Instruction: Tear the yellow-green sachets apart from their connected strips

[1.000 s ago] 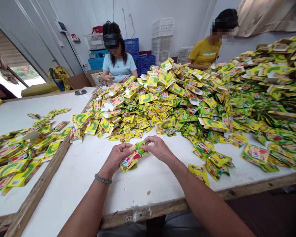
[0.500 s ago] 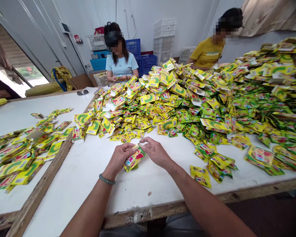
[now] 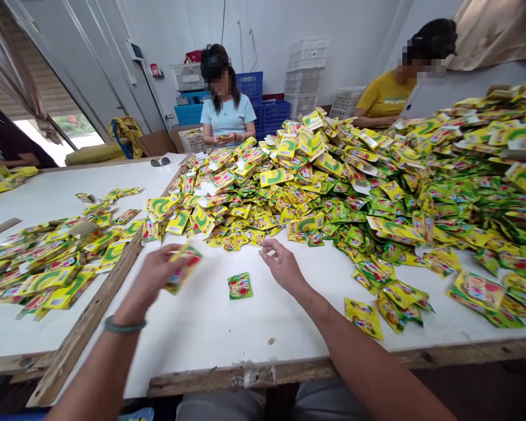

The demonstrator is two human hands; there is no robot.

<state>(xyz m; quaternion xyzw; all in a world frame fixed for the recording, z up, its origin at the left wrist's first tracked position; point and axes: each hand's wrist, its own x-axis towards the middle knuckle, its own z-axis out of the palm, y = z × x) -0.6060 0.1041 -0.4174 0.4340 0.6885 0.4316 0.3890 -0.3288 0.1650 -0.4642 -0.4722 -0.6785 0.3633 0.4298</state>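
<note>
My left hand (image 3: 155, 272), smeared a little by motion, is closed on a small yellow, green and red printed box (image 3: 184, 268) above the white table. My right hand (image 3: 283, 266) hovers over the table with its fingers curled loosely and apart, and nothing shows between them. Between the two hands a single green sachet (image 3: 240, 286) with a red print lies flat on the white surface. Just beyond my hands begins a large heap of flat yellow boxes (image 3: 276, 176) mixed with small green and yellow sachets (image 3: 342, 206).
A wooden strip (image 3: 100, 310) divides the table on my left; past it lies a pile of packed boxes (image 3: 56, 275). Loose sachets (image 3: 363, 317) lie near the front edge at right. Two people (image 3: 228, 114) sit across; another person's dark sleeve (image 3: 15, 140) shows at far left.
My left hand has swung left with the box, away from my right hand, which has shifted slightly right. The green sachet now lies exposed on the table. The view has turned slightly left.
</note>
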